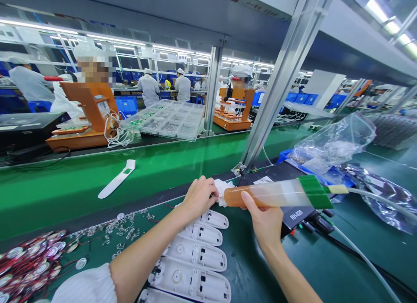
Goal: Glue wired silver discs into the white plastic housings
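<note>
My right hand [265, 216] is wrapped round a clear syringe-like tube [270, 194] of amber liquid with a green cap, held nearly level. At the tube's left tip, my left hand [200, 194] pinches a crumpled white tissue [222, 191], its fingers bent together. The tissue covers the tip, so the nozzle is hidden. Below my left hand, several white plastic housings [195, 251] lie in a row on the dark green table, some partly behind my left forearm.
Discs with red wires [32, 259] and small metal parts [122, 227] lie at left. A white strip [117, 179] rests on the green belt [163, 159]. A black RH-028 box [293, 216], hose [384, 201] and plastic bags [339, 138] are at right. A metal post [276, 81] stands ahead; people work beyond.
</note>
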`<state>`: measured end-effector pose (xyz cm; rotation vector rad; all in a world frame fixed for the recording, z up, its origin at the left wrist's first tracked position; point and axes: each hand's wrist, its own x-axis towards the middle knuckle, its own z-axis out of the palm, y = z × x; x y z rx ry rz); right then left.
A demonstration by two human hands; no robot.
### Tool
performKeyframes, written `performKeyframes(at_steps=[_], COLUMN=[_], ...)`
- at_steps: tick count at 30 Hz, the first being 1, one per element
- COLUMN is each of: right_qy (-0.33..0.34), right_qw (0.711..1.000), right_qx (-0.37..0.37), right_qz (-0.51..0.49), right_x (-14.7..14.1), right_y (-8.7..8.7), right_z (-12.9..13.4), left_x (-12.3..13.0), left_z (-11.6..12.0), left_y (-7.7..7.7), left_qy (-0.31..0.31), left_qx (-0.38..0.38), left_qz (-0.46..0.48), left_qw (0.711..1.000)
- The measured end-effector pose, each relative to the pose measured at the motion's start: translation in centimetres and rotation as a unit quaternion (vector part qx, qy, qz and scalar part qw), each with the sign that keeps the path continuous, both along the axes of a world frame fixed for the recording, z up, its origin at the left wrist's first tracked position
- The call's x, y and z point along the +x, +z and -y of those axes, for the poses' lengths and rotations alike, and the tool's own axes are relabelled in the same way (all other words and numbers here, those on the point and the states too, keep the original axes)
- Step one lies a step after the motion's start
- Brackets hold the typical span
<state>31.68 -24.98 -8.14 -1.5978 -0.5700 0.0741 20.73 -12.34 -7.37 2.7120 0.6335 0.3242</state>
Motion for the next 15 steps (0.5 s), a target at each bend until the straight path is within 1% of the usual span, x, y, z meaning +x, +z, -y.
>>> performKeyframes(at_steps=[5, 7, 9, 12, 15], right_qy=[-0.081, -0.122, -0.149, -0.192, -0.266], right_qw=[0.996, 0.991, 0.987, 0.976, 0.954], right_qx=[0.005, 0.008, 0.01, 0.023, 0.066], right_qz=[0.031, 0.048, 0.064, 0.097, 0.119], right_x=[0.2, 0.2, 0.1, 0.0, 0.5], right_y=[0.2, 0.5, 0.9, 1.7, 2.1], right_z=[0.4, 0.5, 0.7, 1.1, 1.7], left_x=[1.1, 1.7, 2.1, 2.2, 1.7], left_z=[0.5, 0.8, 1.0, 0.9, 0.4], left_y=[0.9, 1.3, 1.6, 1.4, 0.8], left_qy=[-0.034, -0.043, -0.048, -0.04, -0.015], left_qx=[0.047, 0.066, 0.085, 0.11, 0.122], left_qz=[-0.01, -0.015, -0.02, -0.032, -0.049], left_qw=[0.998, 0.997, 0.995, 0.993, 0.991])
